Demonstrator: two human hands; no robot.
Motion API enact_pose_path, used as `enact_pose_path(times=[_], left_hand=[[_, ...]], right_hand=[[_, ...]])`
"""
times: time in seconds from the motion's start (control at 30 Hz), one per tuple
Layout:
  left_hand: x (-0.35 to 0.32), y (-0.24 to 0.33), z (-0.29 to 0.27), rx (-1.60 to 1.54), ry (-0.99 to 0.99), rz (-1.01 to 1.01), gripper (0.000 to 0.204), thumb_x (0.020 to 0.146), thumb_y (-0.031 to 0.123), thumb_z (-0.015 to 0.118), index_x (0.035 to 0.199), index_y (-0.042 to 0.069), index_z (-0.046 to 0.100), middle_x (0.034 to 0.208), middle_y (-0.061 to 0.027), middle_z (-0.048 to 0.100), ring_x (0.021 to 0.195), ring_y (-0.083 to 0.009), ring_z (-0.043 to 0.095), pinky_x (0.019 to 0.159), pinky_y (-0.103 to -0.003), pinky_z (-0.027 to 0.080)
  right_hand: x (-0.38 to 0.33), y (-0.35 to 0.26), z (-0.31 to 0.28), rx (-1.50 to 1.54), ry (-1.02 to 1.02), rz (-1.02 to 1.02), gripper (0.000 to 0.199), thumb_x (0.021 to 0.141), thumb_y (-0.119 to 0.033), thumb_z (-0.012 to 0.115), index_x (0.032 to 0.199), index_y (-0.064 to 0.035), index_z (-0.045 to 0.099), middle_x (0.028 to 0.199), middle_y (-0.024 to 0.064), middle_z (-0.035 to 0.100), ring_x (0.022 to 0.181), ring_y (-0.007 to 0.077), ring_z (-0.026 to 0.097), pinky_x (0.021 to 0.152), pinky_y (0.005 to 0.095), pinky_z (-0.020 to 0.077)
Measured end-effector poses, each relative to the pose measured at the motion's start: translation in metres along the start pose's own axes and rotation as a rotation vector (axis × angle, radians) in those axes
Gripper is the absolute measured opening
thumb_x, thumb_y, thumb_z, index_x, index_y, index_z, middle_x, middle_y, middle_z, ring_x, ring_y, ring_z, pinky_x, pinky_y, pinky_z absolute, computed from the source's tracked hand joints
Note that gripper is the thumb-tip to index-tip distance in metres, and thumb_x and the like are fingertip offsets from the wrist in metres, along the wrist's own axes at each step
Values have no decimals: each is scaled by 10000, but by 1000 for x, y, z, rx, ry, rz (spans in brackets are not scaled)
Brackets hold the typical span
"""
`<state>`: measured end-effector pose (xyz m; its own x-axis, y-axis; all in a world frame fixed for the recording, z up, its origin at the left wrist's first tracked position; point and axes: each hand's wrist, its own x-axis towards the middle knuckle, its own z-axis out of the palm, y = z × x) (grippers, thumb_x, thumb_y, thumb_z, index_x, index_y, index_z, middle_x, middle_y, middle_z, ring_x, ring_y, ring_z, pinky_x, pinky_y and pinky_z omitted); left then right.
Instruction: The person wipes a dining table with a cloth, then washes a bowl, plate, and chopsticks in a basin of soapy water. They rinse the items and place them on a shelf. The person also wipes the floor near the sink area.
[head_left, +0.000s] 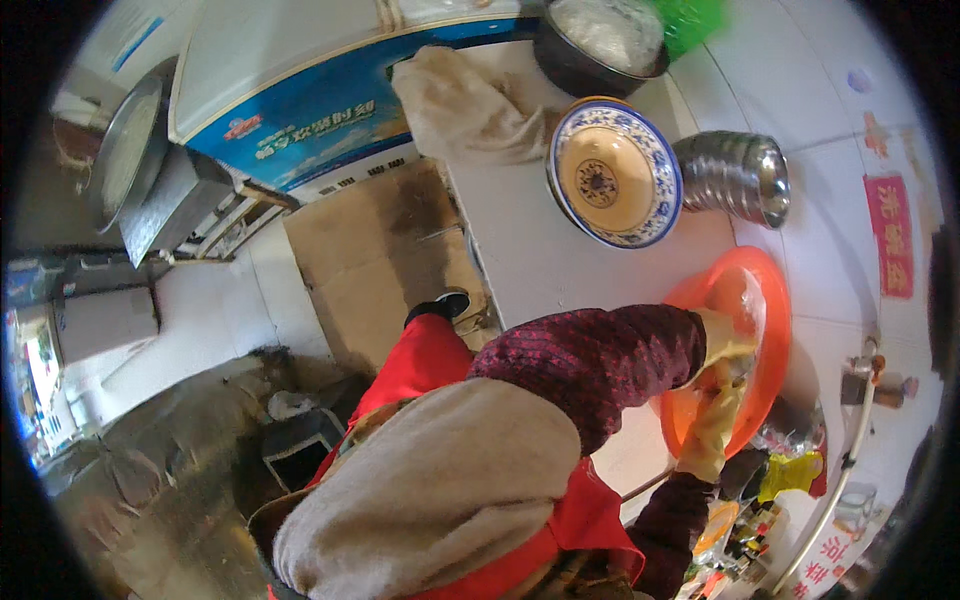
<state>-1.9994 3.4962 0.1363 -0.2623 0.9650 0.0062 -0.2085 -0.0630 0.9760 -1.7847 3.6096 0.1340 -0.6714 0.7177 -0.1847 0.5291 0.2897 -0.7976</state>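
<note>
A pale tiled wall (820, 60) runs along the right side, with a light-coloured pipe (850, 450) fixed to it. Next to it spreads a white worktop (540, 270), and beyond that, at the upper left, stands a large appliance or box with a blue printed front (300, 135). Flattened brown cardboard (345, 250) covers part of the floor.

The orange plastic basin (776, 330) sits close to the wall, directly beneath the person's hands, with whitish liquid or suds showing inside. At the far end of the worktop is a round black pot (560, 60) filled with something white and glossy, with bright green plastic (690, 22) against its edge. A crumpled beige cloth (465, 105) lies near the pot. Between pot and orange basin stands a stack of cream bowls (600, 170) with blue floral rims, with ribbed stacked steel bowls (735, 178) tipped on their side just beside it.

Both of the person's hands wear pale yellow gloves and meet inside the rim of the basin. The left hand (728, 340) is bent inward toward the right hand (712, 420); their fingers overlap, and whether they pinch anything cannot be told.
</note>
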Motion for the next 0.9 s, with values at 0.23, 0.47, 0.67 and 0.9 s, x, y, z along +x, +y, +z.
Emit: enact_pose_path(times=[0.23,0.47,0.67,0.9], left_hand=[[21,-31,-4,-132,-215,299,462,1122,275,603,1558,133,546,1399,-100,725,1275,-248,704,1096,-454,569],[88,-89,-6,595,16,479,785,973,144,824,1669,112,464,1378,-145,756,1257,-332,725,1105,-443,570],[85,-56,7,-502,-191,-56,321,1062,386,790,1235,116,781,1100,-4,788,949,-126,767,747,-267,598],[77,-47,17,-536,-353,-52,381,1049,166,778,1411,75,700,1286,-18,762,1146,-169,742,953,-380,642]], right_hand=[[-43,-4,2,-83,224,-11,370,1085,-214,616,1396,-21,669,1323,119,715,1183,228,680,1028,376,544],[-33,-33,-13,-447,320,9,345,1126,-236,514,1318,-25,708,1227,139,748,1102,242,708,990,387,561],[-10,-4,-21,37,220,91,365,1160,-231,441,1297,-29,711,1090,177,734,1120,300,705,922,405,595],[4,-42,-11,192,644,-35,269,1051,-166,649,1127,56,780,1017,238,779,901,346,756,779,421,575]])
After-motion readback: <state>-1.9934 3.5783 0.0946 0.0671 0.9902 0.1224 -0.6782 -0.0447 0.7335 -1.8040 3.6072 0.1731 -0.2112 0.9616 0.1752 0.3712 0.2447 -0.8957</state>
